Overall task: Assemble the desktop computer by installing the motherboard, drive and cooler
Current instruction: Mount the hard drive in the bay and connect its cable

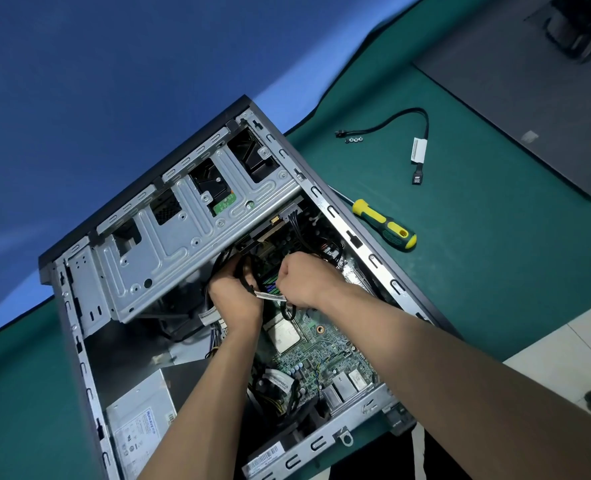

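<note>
Both hands deep in the case (79, 320), working a black cable (289, 311) over the motherboard (322, 351).
Left hand (235, 292) grips the cable bundle under the drive cage (190, 237); right hand (304, 278) is fisted, pinching the cable's white tag — close together, centre frame. Judgement: seat the plug square and keep slack off the bare processor (285, 336), cooler not yet fitted. Drive (211, 183) sits in its bay, upper centre. Obstructions: cage overhang hides the connector — cannot tell if mated. Screwdriver (384, 225), spare cable (391, 121) and loose screws (353, 140) lie right, on the green mat (495, 271).
</note>
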`<state>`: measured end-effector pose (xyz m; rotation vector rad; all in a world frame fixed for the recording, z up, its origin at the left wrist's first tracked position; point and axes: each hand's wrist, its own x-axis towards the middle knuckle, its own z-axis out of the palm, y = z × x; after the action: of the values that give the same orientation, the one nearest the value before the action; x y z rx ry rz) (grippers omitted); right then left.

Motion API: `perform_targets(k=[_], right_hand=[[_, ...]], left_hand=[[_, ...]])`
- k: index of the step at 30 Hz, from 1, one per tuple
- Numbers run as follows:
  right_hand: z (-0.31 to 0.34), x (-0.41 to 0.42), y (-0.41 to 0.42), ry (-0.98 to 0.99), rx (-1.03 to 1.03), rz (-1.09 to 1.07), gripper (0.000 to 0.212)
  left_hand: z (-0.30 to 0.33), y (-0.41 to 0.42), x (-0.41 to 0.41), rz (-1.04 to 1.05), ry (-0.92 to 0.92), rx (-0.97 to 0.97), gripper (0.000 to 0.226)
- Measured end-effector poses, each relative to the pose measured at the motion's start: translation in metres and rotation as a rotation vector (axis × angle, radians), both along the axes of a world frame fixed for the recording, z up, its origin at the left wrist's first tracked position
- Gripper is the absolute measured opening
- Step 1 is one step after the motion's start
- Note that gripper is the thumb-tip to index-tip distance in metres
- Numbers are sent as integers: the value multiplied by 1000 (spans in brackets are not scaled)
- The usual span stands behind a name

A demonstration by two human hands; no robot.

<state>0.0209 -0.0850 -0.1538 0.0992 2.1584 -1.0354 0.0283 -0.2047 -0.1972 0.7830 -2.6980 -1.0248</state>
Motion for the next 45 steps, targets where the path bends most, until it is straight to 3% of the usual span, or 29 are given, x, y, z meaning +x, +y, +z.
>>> perform_targets(k=[11,15,18,21,24,26,29,32,38,45], right_hand=[[-4,3,-1,15,-6,16,23],[-3,5,1,33,-45,-77,26],[-1,10,4,81,-66,-192,24],[6,9,7,76,-96,-254,22],[19,7,9,-32,-213,-280,23],[34,7,11,-135,-342,-314,23],[64,1,20,-161,-486,-372,22],[96,-20,40,-120,-558,-438,23],[119,-73,103,51,-468,-421,26],[62,-128,157,278,-45,-213,17]], left_hand=[[-4,-9,2,-118,27,-146,31],[2,-6,1,-114,-7,-100,32],[10,-5,5,-139,-169,-137,41],[25,-7,13,-301,-373,-226,46],[51,-10,20,-417,-424,-284,46],[72,-9,21,-442,-445,-351,33],[107,0,13,-422,-349,-426,19],[130,18,-10,-396,-146,-309,15],[123,81,-79,-370,-11,-254,30],[97,108,-107,-187,-29,-244,38]])
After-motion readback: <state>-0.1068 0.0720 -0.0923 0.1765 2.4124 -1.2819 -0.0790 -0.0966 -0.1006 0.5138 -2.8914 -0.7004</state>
